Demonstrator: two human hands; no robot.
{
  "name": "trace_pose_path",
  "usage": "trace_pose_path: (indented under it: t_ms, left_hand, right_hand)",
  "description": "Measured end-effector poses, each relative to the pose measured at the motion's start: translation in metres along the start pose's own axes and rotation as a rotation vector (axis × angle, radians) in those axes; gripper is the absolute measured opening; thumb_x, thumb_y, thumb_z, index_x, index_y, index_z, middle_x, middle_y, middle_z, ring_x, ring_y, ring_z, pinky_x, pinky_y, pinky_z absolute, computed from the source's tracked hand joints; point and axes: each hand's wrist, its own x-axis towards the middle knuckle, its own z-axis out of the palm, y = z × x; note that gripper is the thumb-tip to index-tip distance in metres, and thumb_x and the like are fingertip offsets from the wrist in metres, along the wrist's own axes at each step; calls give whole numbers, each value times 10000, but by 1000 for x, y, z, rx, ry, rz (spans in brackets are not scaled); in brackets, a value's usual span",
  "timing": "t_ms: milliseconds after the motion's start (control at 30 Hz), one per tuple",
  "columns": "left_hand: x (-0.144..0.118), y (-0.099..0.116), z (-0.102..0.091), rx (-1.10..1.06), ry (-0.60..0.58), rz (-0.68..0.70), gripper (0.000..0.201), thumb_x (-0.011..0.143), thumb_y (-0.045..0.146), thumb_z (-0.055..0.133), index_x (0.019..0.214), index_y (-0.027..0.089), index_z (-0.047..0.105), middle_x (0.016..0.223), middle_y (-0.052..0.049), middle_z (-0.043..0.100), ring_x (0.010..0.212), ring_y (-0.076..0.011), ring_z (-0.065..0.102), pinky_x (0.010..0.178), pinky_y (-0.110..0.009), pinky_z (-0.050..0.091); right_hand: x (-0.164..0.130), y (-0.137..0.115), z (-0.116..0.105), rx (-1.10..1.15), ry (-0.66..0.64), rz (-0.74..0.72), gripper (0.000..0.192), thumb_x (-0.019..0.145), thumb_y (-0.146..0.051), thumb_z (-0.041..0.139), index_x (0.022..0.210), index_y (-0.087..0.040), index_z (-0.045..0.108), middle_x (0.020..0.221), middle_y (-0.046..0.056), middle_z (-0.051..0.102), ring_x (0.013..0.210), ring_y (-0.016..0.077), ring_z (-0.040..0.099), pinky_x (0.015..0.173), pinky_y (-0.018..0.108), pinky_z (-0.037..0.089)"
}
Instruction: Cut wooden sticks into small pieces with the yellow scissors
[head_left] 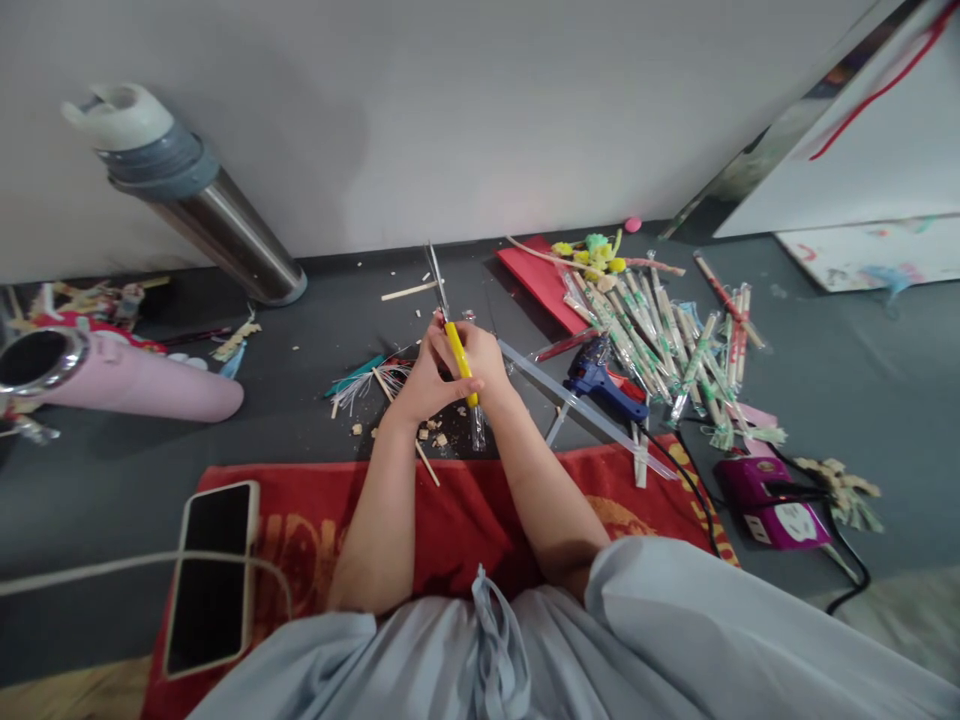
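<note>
Both my hands are together above the dark table. My right hand (487,360) is closed around a yellow-handled tool (459,350) with long, narrow metal blades pointing away from me; its exact kind is unclear. Curled against it, my left hand (431,375) has its thumb across the yellow handle, and its fingertips are hidden. A strip of clear plastic (478,430) shows under the right hand. Small tan bits (433,436) and a thin wooden stick (426,462) lie just below the hands. Another pale stick (409,292) lies beyond them, near the blades.
On the right are a blue glue gun (600,380), clear glue sticks (551,385), several wrapped sticks (637,330) and a purple power block (772,505). A steel flask (232,230) and pink bottle (150,375) stand left. A phone (211,580) with a cable rests on the red towel (300,520).
</note>
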Motion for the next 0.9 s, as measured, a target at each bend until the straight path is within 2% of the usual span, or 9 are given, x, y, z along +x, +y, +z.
trace_pose_path:
  t_ms: [200,367,533,900]
  left_hand:
    - [2,5,3,-102,-14,-84,1111,528,657,732,1409,226,211,1479,-167,244,1383,-357,277,1129,-525,275]
    - [4,-1,2,-19,24,-26,1059,538,616,746,1382,203,257,1481,-167,245,1422,-352,177,1160,-517,212]
    - [5,-8,2,33,48,26,1023,555,569,759,1375,198,272,1456,-168,306,1404,-347,239,1170,-512,197]
    - [6,-11,0,91,39,45,986,593,563,733,1381,201,263,1460,-165,312,1400,-355,248,1173,-512,211]
  right_hand:
    - [1,-2,-1,-96,-39,24,426,894,-528,374,838,-192,631,854,94,709,807,229,658,645,258,389]
    - [0,-2,-1,-124,-30,5,454,913,-535,331,878,-194,628,893,104,712,844,233,666,680,266,417]
    - [0,-1,-1,-130,-37,-18,443,918,-528,347,907,-183,624,917,111,709,873,246,666,696,273,423]
    - [-2,-2,0,-83,-26,-20,519,912,-577,298,926,-175,626,917,119,707,878,255,664,720,296,443]
